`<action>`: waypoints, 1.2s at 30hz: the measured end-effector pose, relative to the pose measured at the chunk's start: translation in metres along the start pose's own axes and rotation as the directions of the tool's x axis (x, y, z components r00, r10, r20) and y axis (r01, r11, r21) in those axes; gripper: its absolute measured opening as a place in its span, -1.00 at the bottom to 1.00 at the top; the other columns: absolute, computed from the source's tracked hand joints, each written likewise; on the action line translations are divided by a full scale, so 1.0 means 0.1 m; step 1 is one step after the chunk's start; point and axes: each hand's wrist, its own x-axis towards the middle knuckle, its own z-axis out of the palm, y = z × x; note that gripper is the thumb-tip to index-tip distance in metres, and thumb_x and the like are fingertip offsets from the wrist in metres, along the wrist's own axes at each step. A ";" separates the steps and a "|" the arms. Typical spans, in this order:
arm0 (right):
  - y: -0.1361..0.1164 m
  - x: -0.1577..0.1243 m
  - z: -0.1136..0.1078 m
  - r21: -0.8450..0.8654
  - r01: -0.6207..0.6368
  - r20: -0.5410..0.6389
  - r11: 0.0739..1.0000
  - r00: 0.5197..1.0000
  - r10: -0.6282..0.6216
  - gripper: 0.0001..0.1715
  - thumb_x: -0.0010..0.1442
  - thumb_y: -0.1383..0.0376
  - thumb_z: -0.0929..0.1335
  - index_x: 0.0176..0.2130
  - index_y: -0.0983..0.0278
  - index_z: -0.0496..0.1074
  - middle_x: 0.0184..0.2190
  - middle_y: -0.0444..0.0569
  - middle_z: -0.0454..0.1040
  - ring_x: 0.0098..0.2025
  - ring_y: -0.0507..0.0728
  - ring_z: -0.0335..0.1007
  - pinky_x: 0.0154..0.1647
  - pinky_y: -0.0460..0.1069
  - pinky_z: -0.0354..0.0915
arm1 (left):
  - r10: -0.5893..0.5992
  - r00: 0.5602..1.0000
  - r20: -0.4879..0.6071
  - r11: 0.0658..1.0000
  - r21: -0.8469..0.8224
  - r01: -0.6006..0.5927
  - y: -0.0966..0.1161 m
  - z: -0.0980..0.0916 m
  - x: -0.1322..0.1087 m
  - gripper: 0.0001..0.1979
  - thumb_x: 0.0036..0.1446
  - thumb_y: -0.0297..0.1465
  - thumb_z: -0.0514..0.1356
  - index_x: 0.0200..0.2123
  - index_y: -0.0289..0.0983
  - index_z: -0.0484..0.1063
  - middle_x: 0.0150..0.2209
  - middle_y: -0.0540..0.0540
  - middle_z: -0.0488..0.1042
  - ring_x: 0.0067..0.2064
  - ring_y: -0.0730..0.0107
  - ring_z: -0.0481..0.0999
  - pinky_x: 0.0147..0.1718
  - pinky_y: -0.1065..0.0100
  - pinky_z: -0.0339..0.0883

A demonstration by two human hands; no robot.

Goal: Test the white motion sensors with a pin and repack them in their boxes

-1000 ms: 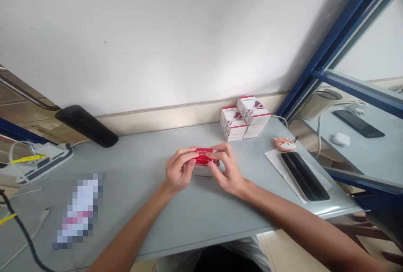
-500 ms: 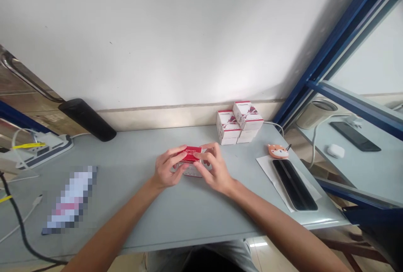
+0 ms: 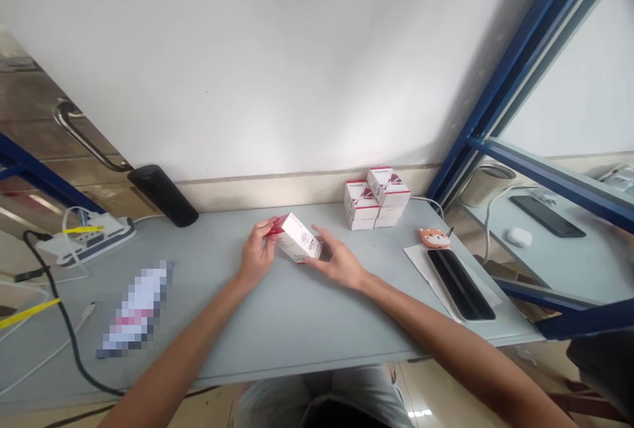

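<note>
Box (image 3: pixel 296 240) was tilted over counter (image 3: pixel 277 329); left hand (image 3: pixel 256 253) pinched red end, right hand (image 3: pixel 341 263) curved half-open around opposite end, thumb at lower corner, probably for steadiness.

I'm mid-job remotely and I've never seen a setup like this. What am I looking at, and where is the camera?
There's no machine here: you see a person's bare left hand and right hand. Every picture comes from one camera worn on their head, looking forward and down.

Between the hands is a tilted white-and-red box. The left hand grips its red end; the right hand is curved around the other end, though how firmly is hard to tell.

On the grey table, similar stacked boxes stand near the wall. At the right, a dark-screened phone lies partly on white paper, beside an orange animal-faced item. At the left are a power strip, a black cylinder and a blurred-out item.
</note>
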 end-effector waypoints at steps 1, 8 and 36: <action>0.01 0.04 0.05 -0.048 -0.018 -0.030 0.999 0.999 0.016 -0.18 0.30 0.12 0.48 0.40 0.16 0.19 0.05 0.00 0.63 -0.07 0.13 0.61 -0.06 0.03 0.50 | -0.036 0.998 0.049 0.999 0.001 0.036 -0.08 -0.05 0.04 -0.82 0.44 -0.28 0.07 -0.04 -0.18 0.42 0.07 -0.21 0.60 0.07 0.18 0.64 -0.05 0.17 0.58; -0.07 0.49 0.41 -0.388 -0.024 -0.164 0.922 0.986 -0.044 -0.44 0.30 0.12 0.47 0.22 0.21 0.44 0.04 0.14 0.56 0.10 0.33 0.43 0.16 0.22 0.32 | -0.231 0.951 0.207 0.972 0.016 0.233 -0.53 -0.12 0.10 -0.85 0.30 -0.37 0.10 -0.22 -0.20 0.48 -0.11 -0.18 0.60 -0.07 0.15 0.61 -0.10 0.16 0.56; -0.23 1.45 1.24 -0.562 0.161 0.023 0.811 0.984 -0.179 -0.56 0.40 0.07 0.38 0.09 0.33 0.46 0.03 0.17 0.45 0.05 0.26 0.34 0.15 0.13 0.29 | -0.510 0.855 0.097 0.845 -0.130 0.519 -0.71 -0.13 -0.06 -0.69 0.35 -0.29 0.07 0.07 -0.23 0.45 0.06 -0.26 0.62 0.09 0.08 0.62 0.15 0.03 0.47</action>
